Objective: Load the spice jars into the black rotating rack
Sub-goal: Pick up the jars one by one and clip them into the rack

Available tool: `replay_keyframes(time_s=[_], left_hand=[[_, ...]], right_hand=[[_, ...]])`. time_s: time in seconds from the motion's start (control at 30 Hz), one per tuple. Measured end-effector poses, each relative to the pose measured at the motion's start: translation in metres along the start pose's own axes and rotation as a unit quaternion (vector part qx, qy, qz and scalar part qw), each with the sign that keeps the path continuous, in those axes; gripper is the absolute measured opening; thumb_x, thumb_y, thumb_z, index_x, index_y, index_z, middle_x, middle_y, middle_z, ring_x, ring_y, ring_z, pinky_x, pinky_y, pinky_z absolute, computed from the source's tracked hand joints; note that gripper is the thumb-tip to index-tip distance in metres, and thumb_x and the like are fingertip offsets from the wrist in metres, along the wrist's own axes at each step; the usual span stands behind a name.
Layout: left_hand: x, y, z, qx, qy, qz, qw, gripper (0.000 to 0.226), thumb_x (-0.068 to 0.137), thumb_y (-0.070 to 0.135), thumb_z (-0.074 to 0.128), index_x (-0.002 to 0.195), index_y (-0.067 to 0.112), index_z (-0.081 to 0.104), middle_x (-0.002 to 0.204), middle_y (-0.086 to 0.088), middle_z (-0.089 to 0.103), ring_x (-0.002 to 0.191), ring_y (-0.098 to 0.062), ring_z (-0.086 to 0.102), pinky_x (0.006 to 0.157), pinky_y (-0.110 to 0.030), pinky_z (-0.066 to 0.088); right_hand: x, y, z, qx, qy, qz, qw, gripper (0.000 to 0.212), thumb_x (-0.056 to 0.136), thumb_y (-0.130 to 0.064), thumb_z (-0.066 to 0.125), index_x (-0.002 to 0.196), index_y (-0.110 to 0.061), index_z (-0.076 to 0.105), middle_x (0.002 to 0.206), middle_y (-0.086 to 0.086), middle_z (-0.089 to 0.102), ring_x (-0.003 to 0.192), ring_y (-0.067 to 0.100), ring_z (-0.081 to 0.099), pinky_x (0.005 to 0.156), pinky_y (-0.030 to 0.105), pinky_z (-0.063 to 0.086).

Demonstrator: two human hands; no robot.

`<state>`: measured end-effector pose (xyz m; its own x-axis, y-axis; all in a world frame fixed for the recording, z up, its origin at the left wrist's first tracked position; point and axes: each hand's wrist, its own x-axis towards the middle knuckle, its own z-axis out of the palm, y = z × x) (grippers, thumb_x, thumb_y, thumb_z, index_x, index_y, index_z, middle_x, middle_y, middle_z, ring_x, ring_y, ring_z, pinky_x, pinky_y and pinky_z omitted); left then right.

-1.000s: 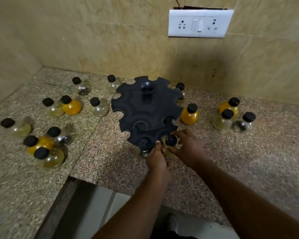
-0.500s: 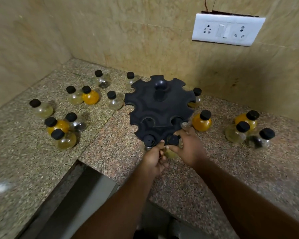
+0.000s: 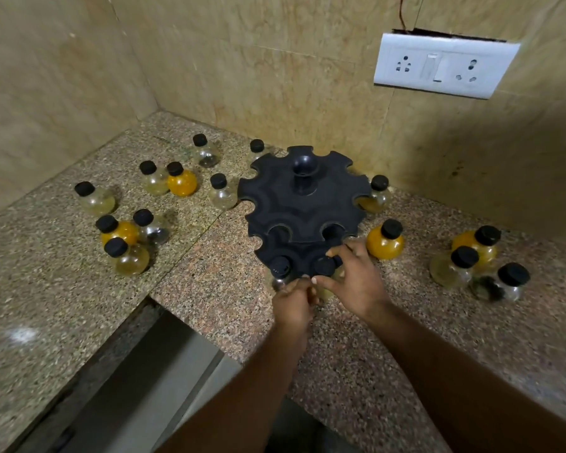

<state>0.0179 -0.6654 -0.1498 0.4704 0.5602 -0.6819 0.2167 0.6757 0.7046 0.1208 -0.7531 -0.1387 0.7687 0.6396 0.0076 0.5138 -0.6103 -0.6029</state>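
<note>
One black rack (image 3: 303, 207) stands on the table (image 3: 209, 273). Two jars sit in its near slots, black caps up (image 3: 280, 265) (image 3: 324, 265). Eight jars stand loose to the left (image 3: 125, 237), five to the right (image 3: 384, 240). That makes fifteen jars. One switch plate (image 3: 445, 65) is on the wall.

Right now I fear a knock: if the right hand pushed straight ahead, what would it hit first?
Probably the black rack: the right hand already holds a jar at its near edge.
</note>
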Motion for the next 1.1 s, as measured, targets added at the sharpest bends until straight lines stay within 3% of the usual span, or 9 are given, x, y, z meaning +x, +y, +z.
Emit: replay_keyframes(time_s=[0.07,0.23,0.33,0.4,0.5,0.57,0.67,0.9,1.1], left_hand=[[-0.007,-0.017,0.006,0.018,0.017,0.065,0.998,0.024,0.097,0.008,0.059,0.077,-0.003,0.067,0.060,-0.008,0.062,0.048,-0.013,0.050,0.044,-0.019,0.040],[-0.006,-0.056,0.027,0.203,-0.083,0.181,0.959,0.031,0.093,0.010,0.056,0.065,-0.002,0.058,0.060,-0.011,0.054,0.055,-0.016,0.047,0.056,-0.027,0.038],[0.004,-0.069,0.048,0.339,-0.158,0.206,0.904,0.017,0.092,0.022,0.059,0.092,0.013,0.073,0.079,-0.001,0.069,0.067,-0.009,0.061,0.066,-0.026,0.049],[0.012,-0.072,0.060,0.469,-0.183,0.256,0.825,0.036,0.089,0.033,0.057,0.122,0.022,0.067,0.112,-0.003,0.071,0.097,-0.015,0.067,0.085,-0.032,0.054],[0.015,-0.065,0.087,0.671,-0.189,0.313,0.645,0.082,0.089,0.042,0.065,0.157,0.016,0.028,0.163,-0.010,0.028,0.151,-0.028,0.025,0.118,-0.040,0.032],[0.015,-0.059,0.102,0.728,-0.194,0.267,0.601,0.108,0.086,0.051,0.070,0.160,0.009,0.003,0.168,-0.014,0.000,0.155,-0.032,0.000,0.122,-0.047,0.023],[0.023,-0.054,0.120,0.781,-0.191,0.221,0.552,0.127,0.080,0.061,0.072,0.157,0.003,-0.011,0.165,-0.020,-0.016,0.153,-0.038,-0.014,0.121,-0.054,0.022],[0.041,-0.039,0.139,0.831,-0.157,0.147,0.514,0.147,0.068,0.062,0.082,0.154,-0.001,-0.019,0.161,-0.024,-0.026,0.151,-0.042,-0.019,0.121,-0.056,0.020],[0.050,-0.042,0.139,0.821,-0.162,0.146,0.528,0.152,0.063,0.061,0.085,0.153,-0.002,-0.019,0.162,-0.024,-0.026,0.151,-0.042,-0.019,0.120,-0.058,0.022]], right_hand=[[-0.002,0.008,-0.007,0.012,-0.015,-0.002,1.000,0.057,0.077,-0.049,0.083,0.124,-0.026,0.059,0.143,-0.001,0.040,0.112,0.020,0.060,0.097,0.031,0.049],[-0.009,0.040,-0.028,0.031,0.006,0.021,0.999,0.050,0.081,-0.061,0.069,0.122,-0.035,0.058,0.133,-0.007,0.049,0.097,0.018,0.063,0.086,0.037,0.054],[-0.012,0.064,-0.039,0.066,0.065,0.073,0.993,0.041,0.089,-0.050,0.067,0.124,-0.030,0.060,0.128,-0.002,0.052,0.099,0.023,0.063,0.085,0.045,0.055],[-0.009,0.076,-0.045,0.076,0.090,0.112,0.987,0.044,0.091,-0.044,0.068,0.130,-0.025,0.059,0.128,0.004,0.052,0.108,0.030,0.062,0.088,0.047,0.054],[0.002,0.092,-0.056,0.083,0.098,0.144,0.981,0.058,0.090,-0.039,0.069,0.142,-0.021,0.050,0.140,0.010,0.050,0.122,0.033,0.057,0.099,0.044,0.049],[0.012,0.097,-0.062,0.076,0.083,0.158,0.981,0.067,0.091,-0.037,0.069,0.150,-0.018,0.041,0.148,0.013,0.045,0.131,0.034,0.049,0.102,0.040,0.043],[0.027,0.104,-0.071,0.075,0.066,0.168,0.981,0.078,0.090,-0.037,0.070,0.155,-0.018,0.032,0.153,0.014,0.040,0.136,0.036,0.044,0.103,0.042,0.042],[0.057,0.114,-0.070,0.098,0.022,0.138,0.985,0.080,0.087,-0.036,0.075,0.155,-0.022,0.035,0.156,0.012,0.040,0.139,0.036,0.041,0.108,0.048,0.038],[0.067,0.120,-0.063,0.105,0.015,0.127,0.986,0.063,0.091,-0.034,0.072,0.147,-0.021,0.046,0.146,0.010,0.053,0.131,0.035,0.049,0.102,0.045,0.041]])
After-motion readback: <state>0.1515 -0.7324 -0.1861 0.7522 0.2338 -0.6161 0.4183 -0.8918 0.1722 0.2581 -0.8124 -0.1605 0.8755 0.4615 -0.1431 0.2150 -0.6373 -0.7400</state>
